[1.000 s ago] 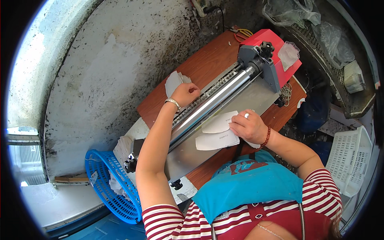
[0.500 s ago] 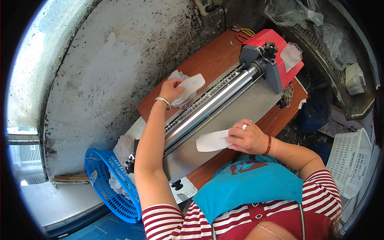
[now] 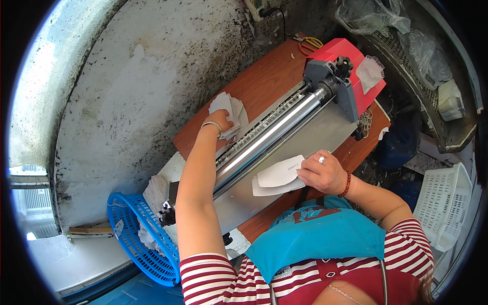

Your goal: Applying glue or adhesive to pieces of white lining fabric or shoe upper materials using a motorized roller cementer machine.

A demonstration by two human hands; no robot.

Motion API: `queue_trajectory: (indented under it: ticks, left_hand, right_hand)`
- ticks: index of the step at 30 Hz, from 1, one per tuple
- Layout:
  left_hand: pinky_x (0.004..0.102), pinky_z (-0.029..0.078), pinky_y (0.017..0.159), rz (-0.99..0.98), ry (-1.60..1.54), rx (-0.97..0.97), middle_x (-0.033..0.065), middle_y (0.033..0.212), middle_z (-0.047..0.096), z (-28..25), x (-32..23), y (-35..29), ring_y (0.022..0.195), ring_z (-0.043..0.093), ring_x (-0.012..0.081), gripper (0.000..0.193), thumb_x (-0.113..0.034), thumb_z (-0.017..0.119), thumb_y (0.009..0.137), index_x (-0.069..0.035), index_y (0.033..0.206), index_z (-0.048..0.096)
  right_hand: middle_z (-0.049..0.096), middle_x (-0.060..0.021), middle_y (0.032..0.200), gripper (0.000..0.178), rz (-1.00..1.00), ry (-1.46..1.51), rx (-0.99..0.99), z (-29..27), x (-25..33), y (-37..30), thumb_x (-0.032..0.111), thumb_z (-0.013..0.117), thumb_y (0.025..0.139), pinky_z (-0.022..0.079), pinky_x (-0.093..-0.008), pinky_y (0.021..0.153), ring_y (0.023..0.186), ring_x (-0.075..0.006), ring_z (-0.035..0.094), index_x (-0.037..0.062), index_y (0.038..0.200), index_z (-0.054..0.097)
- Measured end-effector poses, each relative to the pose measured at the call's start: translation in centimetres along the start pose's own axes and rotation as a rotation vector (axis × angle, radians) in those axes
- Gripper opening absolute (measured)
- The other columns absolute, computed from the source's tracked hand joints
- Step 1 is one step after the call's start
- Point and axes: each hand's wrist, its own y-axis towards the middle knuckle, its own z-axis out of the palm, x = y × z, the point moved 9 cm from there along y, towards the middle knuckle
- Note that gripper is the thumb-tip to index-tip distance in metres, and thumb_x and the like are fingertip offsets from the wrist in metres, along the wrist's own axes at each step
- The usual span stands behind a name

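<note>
Roller machine, bench-mounted, with polished steel roller (image 3: 269,141), red end housing (image 3: 373,86) and flat metal feed plate (image 3: 325,133), set slantwise on a wood-grain tabletop (image 3: 269,73). Right hand (image 3: 324,174), on the near side of the roller: thumb and fingers pinching the right ends of overlapping white cut pieces (image 3: 280,171), at least two, held over the near edge of the plate; material cannot be told. Silver-coloured ring and reddish bead bracelet (image 3: 347,184) worn on this side. Left hand (image 3: 221,120), beyond the roller: fingers bent over a fanned pile of similar pieces (image 3: 238,113) lying on the tabletop; whether any is gripped cannot be told. Metal bangle (image 3: 211,123) at that wrist. Blue plastic basket (image 3: 155,268), tilted, left of the machine, whitish pieces inside. White lattice basket (image 3: 443,211), far right.
</note>
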Motion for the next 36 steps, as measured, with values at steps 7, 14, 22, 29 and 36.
queue_trajectory:
  ticks: [7, 14, 22, 29, 36]
  left_hand:
    - [0.0344, 0.05, 0.082, 0.18, -0.484, -0.006, 0.0102, 0.097, 0.07, -1.3, -2.0, -1.2, 0.09, 0.065, 0.0225, 0.036, -0.033, 0.07, 0.079, -0.004, 0.1, 0.068]
    - [0.0222, 0.045, 0.065, 0.311, -0.724, 0.31, -0.0008, 0.089, 0.066, -0.9, -8.9, -6.7, 0.077, 0.058, 0.0073, 0.022, -0.021, 0.073, 0.081, -0.007, 0.097, 0.067]
    - [0.0266, 0.05, 0.073, 0.143, -0.767, -0.205, 0.0043, 0.089, 0.067, -4.9, 0.5, -2.3, 0.079, 0.061, 0.0115, 0.022, -0.005, 0.069, 0.078, -0.003, 0.099, 0.065]
    - [0.0437, 0.052, 0.084, -0.248, -0.048, -0.607, 0.0131, 0.118, 0.062, -6.9, 5.5, -2.8, 0.101, 0.062, 0.0314, 0.029, -0.01, 0.06, 0.079, -0.012, 0.107, 0.065]
    - [0.0405, 0.048, 0.092, -0.151, -0.15, -0.128, 0.0146, 0.115, 0.063, -0.3, 4.2, 0.5, 0.108, 0.061, 0.0319, 0.03, -0.012, 0.06, 0.077, -0.011, 0.107, 0.066]
  right_hand:
    - [0.057, -0.0028, 0.084, 0.014, 0.038, -0.117, -0.041, 1.5, -1.2, 1.4, 0.012, 0.068, 0.071, 0.043, -0.0324, 0.068, 0.074, -0.0184, 0.056, 0.0086, 0.084, 0.063]
    - [0.056, -0.0019, 0.084, 0.013, 0.113, 0.066, 0.013, 1.4, -1.2, 2.5, 0.017, 0.073, 0.074, 0.042, -0.0332, 0.07, 0.076, -0.0193, 0.056, 0.0107, 0.082, 0.063]
    - [0.056, -0.0021, 0.096, 0.03, 0.024, 0.19, 0.196, 1.6, 1.4, 1.4, 0.021, 0.075, 0.072, 0.042, -0.0353, 0.08, 0.091, -0.0204, 0.057, 0.0098, 0.096, 0.063]
    - [0.056, -0.0017, 0.091, 0.025, -0.025, 0.155, 0.143, 1.5, 1.8, 1.2, 0.017, 0.074, 0.069, 0.043, -0.0342, 0.078, 0.089, -0.0184, 0.057, 0.0089, 0.091, 0.064]
    - [0.058, -0.0019, 0.089, 0.02, -0.058, 0.086, 0.015, -0.1, 1.4, 1.1, 0.012, 0.07, 0.07, 0.046, -0.0325, 0.072, 0.078, -0.0171, 0.058, 0.007, 0.089, 0.064]
